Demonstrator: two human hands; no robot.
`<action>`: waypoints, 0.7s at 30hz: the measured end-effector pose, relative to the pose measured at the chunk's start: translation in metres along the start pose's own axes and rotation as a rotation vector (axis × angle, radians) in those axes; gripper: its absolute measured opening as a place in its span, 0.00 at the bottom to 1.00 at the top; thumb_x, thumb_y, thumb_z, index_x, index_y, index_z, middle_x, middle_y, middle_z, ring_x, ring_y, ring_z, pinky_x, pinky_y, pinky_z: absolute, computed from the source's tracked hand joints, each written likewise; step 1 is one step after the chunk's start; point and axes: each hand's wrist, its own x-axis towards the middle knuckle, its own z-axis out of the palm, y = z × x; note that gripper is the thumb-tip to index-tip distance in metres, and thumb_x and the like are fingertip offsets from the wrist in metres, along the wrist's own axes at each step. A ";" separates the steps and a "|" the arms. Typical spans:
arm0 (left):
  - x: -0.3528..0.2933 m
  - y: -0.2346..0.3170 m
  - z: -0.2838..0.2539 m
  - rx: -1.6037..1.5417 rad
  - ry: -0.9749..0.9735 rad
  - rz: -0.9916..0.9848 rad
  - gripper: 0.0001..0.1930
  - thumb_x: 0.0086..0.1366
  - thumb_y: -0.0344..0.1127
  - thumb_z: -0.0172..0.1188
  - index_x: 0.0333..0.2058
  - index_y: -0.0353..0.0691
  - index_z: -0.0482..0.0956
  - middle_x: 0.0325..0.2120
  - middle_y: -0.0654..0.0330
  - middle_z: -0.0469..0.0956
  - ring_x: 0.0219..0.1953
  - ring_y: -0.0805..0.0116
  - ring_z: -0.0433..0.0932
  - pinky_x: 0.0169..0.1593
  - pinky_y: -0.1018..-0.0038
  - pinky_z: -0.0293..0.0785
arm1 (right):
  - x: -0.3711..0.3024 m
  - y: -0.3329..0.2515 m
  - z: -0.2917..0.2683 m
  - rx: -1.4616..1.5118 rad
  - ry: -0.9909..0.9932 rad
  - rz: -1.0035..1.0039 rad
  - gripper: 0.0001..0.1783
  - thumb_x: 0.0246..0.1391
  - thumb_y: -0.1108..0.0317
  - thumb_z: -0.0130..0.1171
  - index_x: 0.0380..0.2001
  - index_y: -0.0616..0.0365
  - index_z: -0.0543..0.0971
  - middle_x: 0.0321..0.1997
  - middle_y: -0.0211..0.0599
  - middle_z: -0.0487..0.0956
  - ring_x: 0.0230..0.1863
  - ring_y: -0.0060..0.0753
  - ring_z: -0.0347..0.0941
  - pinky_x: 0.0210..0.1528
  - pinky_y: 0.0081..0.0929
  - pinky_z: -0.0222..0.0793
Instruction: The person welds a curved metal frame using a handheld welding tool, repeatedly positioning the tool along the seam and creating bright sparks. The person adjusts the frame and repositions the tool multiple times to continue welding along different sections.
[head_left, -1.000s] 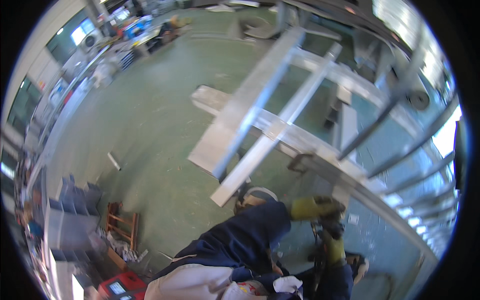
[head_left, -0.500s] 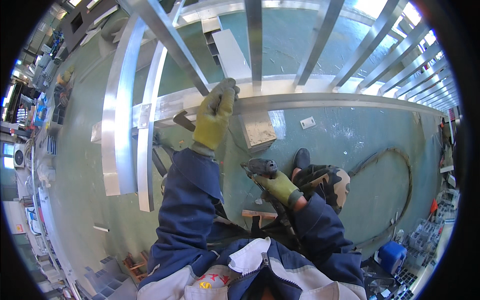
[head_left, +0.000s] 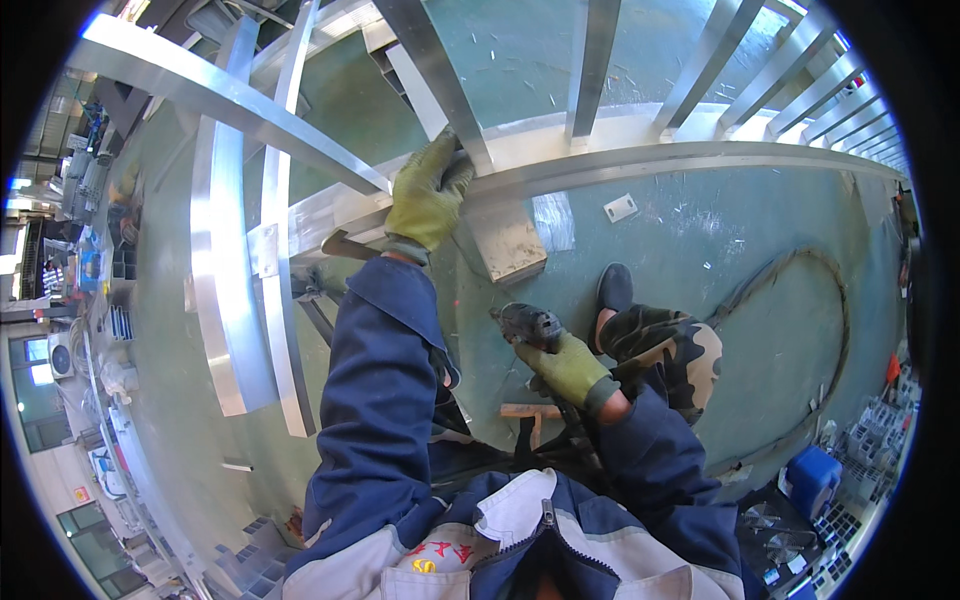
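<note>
The nearer left hand (head_left: 428,198) bends over the metal rail (head_left: 600,152), between two bars (head_left: 432,80); whether it truly grips, I cannot tell. The rail runs lengthwise left to right, ahead of the right hand (head_left: 572,370), which wraps around a dark tool (head_left: 526,323).

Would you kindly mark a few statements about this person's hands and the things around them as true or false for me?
1. The left hand is at the metal frame. True.
2. The right hand is holding nothing. False: it holds a dark handheld tool.
3. Both hands are bare-skinned. False: both wear yellow-green gloves.
4. A camouflage-patterned trouser leg shows beside the right forearm. True.
5. A blue container stands at the picture's upper left. False: the blue container is at the lower right.
</note>
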 end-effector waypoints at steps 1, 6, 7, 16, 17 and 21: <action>0.003 0.003 0.000 0.068 -0.059 -0.003 0.24 0.70 0.27 0.73 0.64 0.37 0.83 0.49 0.48 0.89 0.52 0.55 0.90 0.55 0.65 0.86 | -0.001 0.002 -0.001 0.006 0.008 0.002 0.27 0.68 0.52 0.67 0.57 0.63 0.80 0.37 0.37 0.84 0.30 0.31 0.84 0.34 0.33 0.79; 0.006 0.005 -0.003 -0.088 -0.075 -0.068 0.15 0.71 0.30 0.71 0.55 0.38 0.85 0.40 0.50 0.88 0.41 0.53 0.89 0.47 0.62 0.84 | 0.004 0.010 0.000 0.040 0.021 -0.052 0.27 0.67 0.53 0.67 0.58 0.65 0.81 0.36 0.39 0.85 0.31 0.33 0.84 0.37 0.34 0.80; 0.008 0.009 -0.005 -0.045 -0.109 -0.052 0.13 0.74 0.31 0.70 0.54 0.36 0.85 0.39 0.52 0.87 0.40 0.58 0.88 0.46 0.64 0.83 | 0.002 0.008 -0.001 0.035 0.028 -0.048 0.28 0.66 0.53 0.67 0.58 0.65 0.81 0.36 0.40 0.86 0.31 0.33 0.84 0.37 0.34 0.80; 0.020 0.010 0.005 -0.046 -0.113 -0.020 0.09 0.77 0.35 0.70 0.49 0.37 0.87 0.36 0.61 0.86 0.38 0.71 0.83 0.45 0.70 0.80 | 0.005 0.008 -0.002 -0.046 0.060 -0.022 0.27 0.64 0.53 0.67 0.55 0.65 0.83 0.34 0.44 0.86 0.33 0.38 0.85 0.41 0.39 0.79; 0.022 0.012 0.009 -0.056 -0.083 -0.027 0.09 0.75 0.36 0.71 0.47 0.38 0.88 0.34 0.58 0.87 0.36 0.66 0.85 0.44 0.68 0.80 | 0.005 0.008 -0.002 -0.049 0.057 -0.017 0.27 0.64 0.52 0.67 0.55 0.64 0.83 0.34 0.43 0.86 0.33 0.38 0.85 0.41 0.39 0.79; 0.022 0.006 0.011 -0.072 -0.047 -0.057 0.10 0.73 0.39 0.73 0.46 0.40 0.89 0.33 0.56 0.89 0.35 0.64 0.87 0.43 0.67 0.81 | 0.004 0.004 -0.003 -0.042 0.063 -0.025 0.26 0.65 0.52 0.67 0.55 0.64 0.83 0.34 0.43 0.86 0.33 0.37 0.83 0.41 0.39 0.79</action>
